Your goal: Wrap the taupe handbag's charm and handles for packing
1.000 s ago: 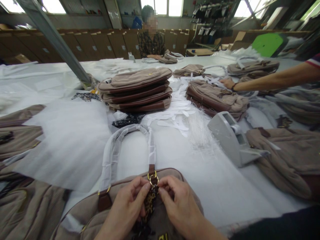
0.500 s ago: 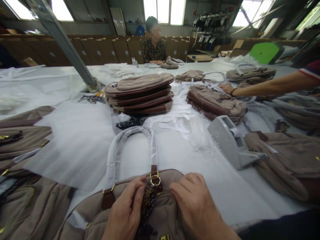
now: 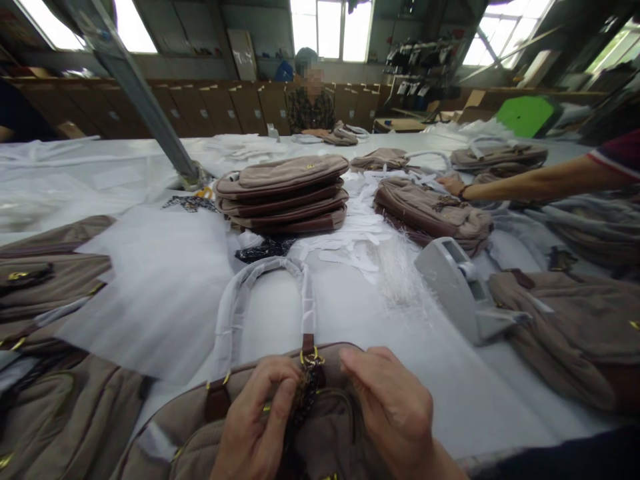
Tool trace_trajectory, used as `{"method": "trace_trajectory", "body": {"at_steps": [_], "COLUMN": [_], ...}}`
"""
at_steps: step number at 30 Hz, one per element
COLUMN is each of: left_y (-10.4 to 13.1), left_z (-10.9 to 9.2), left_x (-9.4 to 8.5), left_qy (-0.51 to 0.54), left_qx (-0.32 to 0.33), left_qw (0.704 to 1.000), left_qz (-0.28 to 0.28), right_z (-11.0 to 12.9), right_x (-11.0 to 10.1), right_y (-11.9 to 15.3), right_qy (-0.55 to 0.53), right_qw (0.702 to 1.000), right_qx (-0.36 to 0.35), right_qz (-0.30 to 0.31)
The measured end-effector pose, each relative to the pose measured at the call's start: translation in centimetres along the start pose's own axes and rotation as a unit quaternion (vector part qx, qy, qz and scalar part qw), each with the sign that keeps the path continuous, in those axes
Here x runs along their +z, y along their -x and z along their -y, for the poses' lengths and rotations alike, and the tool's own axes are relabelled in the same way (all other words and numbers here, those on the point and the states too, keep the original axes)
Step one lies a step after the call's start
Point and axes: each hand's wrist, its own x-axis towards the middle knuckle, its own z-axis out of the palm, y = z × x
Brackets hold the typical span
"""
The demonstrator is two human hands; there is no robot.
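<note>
Left hand (image 3: 257,427): bare, no glove, no ring or watch on the part that shows.
Right hand (image 3: 395,413): bare as well, fingers unadorned, wrist uncovered (no cuff reaches it).
Clothing: a dark strip (image 3: 565,457) shows to the right of the right hand, its kind unclear.

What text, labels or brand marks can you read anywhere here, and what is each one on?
None can be read.
Gold emblem on the top bag of the stack: too small to read.
Gold mark at the bottom edge of the bag under both hands: cut off.
Paper labels on the back cabinets: blurred.
</note>
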Motion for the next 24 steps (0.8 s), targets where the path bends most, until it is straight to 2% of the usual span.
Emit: {"method": "trace_trajectory", "body": {"at_steps": [2, 5, 7, 9, 11, 12, 16, 18, 21, 24], "left_y": [-0.3, -0.7, -0.9, -0.9, -1.0, -1.0, -1.1, -1.2, -1.3, -1.4], "left_z": [-0.2, -0.2, -0.1, 0.0, 0.1, 0.1, -0.1, -0.2, -0.3, -0.3], "left_x": [0.1, 0.2, 0.3, 0.4, 0.5, 0.5, 0.8, 1.0, 1.2, 1.4], "left_qy": [0.020, 0.052, 0.066, 0.069, 0.062, 0.059, 0.065, 0.080, 0.103, 0.110], "left_qx": [-0.031, -0.081, -0.098, -0.101, -0.095, -0.091, -0.078, -0.079, -0.091, -0.090], "left_qw": [0.999, 0.995, 0.993, 0.993, 0.994, 0.994, 0.994, 0.993, 0.990, 0.988], "left_qz": [-0.010, -0.007, 0.003, 0.009, 0.009, 0.010, 0.028, 0.037, 0.043, 0.053], "right_z": [-0.1, -0.2, -0.2, -0.2, -0.1, 0.0, 0.6, 0.8, 0.9, 0.8], "right_x": [0.3, 0.9, 1.2, 1.5, 1.6, 1.7, 1.8, 1.9, 2.0, 2.0], "right_y": [-0.1, -0.2, -0.2, -0.3, -0.4, -0.5, -0.8, -0.9, -0.9, -0.8], "right_qy": [-0.022, -0.119, -0.214, -0.296, -0.321, -0.308, -0.196, -0.174, -0.176, -0.179], "right_qw": [0.999, 0.980, 0.939, 0.881, 0.849, 0.852, 0.902, 0.910, 0.906, 0.911], "right_qx": [0.023, 0.156, 0.268, 0.364, 0.410, 0.409, 0.336, 0.329, 0.348, 0.332], "right_qz": [-0.007, 0.011, 0.033, 0.058, 0.090, 0.112, 0.185, 0.181, 0.165, 0.167]}}
